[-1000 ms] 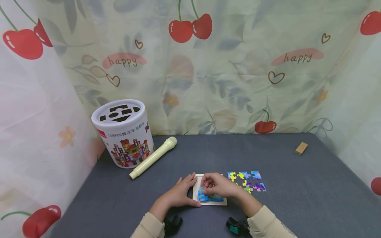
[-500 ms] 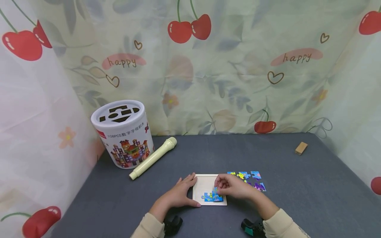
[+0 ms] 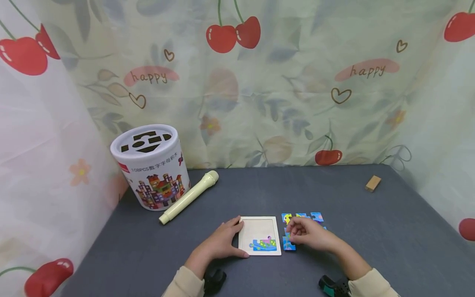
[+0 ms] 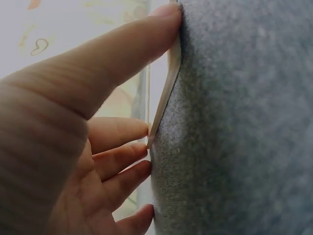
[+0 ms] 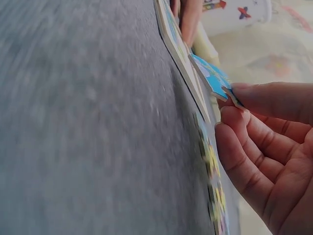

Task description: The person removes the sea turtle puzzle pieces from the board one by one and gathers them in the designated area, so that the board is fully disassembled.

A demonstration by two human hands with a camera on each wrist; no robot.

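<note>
The left hand (image 3: pixel 219 240) rests along the left side of a square wooden puzzle tray (image 3: pixel 256 227), thumb at its near left corner and fingertips against the edge. Joined jigsaw pieces (image 3: pixel 264 245) in blue, yellow and pink lie in the tray's lower right part. Just right of the tray, the right hand (image 3: pixel 311 235) pinches a blue jigsaw piece (image 5: pixel 211 80) between thumb and fingertips. In the right wrist view this piece is tilted and raised off the table. Loose jigsaw pieces (image 3: pixel 316 216) lie beyond and beneath the right hand, which partly hides them.
A white block bucket (image 3: pixel 150 165) with shaped holes in its lid stands at the back left. A cream-coloured stick (image 3: pixel 190 198) with a knobbed end lies against it. At the far right is a small wooden block (image 3: pixel 372 183). Patterned cloth (image 3: pixel 237 123) surrounds the grey table (image 3: pixel 148 255).
The right hand has moved right, from over the tray to beside it, with the blue jigsaw piece. The joined pieces in the tray are now uncovered. The left hand has stayed in place.
</note>
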